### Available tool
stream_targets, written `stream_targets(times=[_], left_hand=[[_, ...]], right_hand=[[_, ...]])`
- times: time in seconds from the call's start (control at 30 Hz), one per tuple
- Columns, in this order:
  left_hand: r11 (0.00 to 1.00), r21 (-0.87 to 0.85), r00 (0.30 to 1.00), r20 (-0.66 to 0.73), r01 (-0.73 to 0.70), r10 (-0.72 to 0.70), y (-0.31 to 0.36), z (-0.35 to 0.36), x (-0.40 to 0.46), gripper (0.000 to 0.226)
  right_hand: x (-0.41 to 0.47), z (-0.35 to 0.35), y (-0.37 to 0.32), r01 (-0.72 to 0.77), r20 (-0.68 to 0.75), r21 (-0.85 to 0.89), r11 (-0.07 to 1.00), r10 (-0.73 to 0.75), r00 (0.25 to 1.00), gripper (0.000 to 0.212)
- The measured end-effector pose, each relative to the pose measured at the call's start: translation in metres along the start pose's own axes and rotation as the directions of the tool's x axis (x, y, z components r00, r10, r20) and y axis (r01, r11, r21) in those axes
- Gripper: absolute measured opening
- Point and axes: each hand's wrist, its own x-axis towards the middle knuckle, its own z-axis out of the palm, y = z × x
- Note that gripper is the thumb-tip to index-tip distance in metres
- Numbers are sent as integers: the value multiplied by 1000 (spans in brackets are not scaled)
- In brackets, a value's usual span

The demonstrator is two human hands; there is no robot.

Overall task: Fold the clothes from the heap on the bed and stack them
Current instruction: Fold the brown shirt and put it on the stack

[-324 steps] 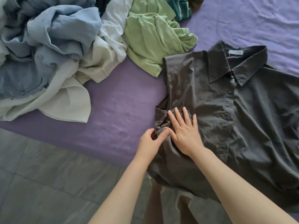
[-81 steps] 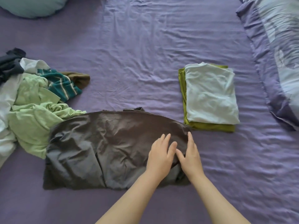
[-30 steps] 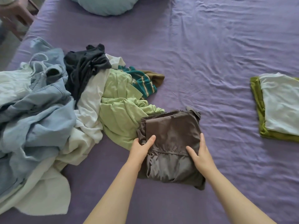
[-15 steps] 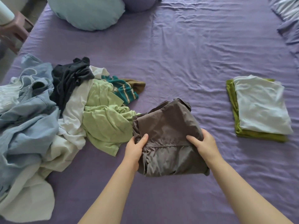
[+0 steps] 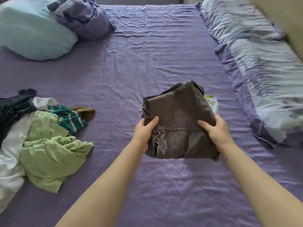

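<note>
A folded dark grey shirt (image 5: 178,118) hangs in the air above the purple bed sheet (image 5: 147,59). My left hand (image 5: 145,130) grips its left edge, thumb on top. My right hand (image 5: 214,130) grips its right edge the same way. Behind the shirt peeks a sliver of the folded stack (image 5: 213,104), pale white over olive green, mostly hidden. The heap of unfolded clothes (image 5: 41,141) lies at the left: a light green garment, a white one, a teal striped one, a brown one and a dark one.
A light blue pillow (image 5: 32,28) and a crumpled purple pillow (image 5: 83,17) lie at the far left. A rumpled purple and pale blue duvet (image 5: 259,71) runs along the right side, by a wall.
Both hands have lifted the folded grey shirt off the sheet beside the heap and carried it right, over the folded stack, which it now mostly covers.
</note>
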Motion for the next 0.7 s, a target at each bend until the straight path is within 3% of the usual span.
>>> stream_targets(times=[0.27, 0.5, 0.6, 0.7], left_hand=[[997, 58, 997, 64, 46, -49, -12, 91, 45, 11], [978, 176, 991, 51, 112, -123, -40, 116, 95, 28], [918, 380, 990, 39, 111, -136, -45, 113, 113, 42], [774, 629, 997, -24, 72, -73, -50, 109, 120, 58]], right_hand=[[69, -61, 40, -39, -66, -88, 995, 33, 997, 31], [115, -66, 82, -120, -70, -149, 982, 111, 991, 36], [121, -61, 96, -163, -78, -210, 964, 150, 986, 46], [120, -53, 106, -228, -102, -291, 929, 207, 973, 68]])
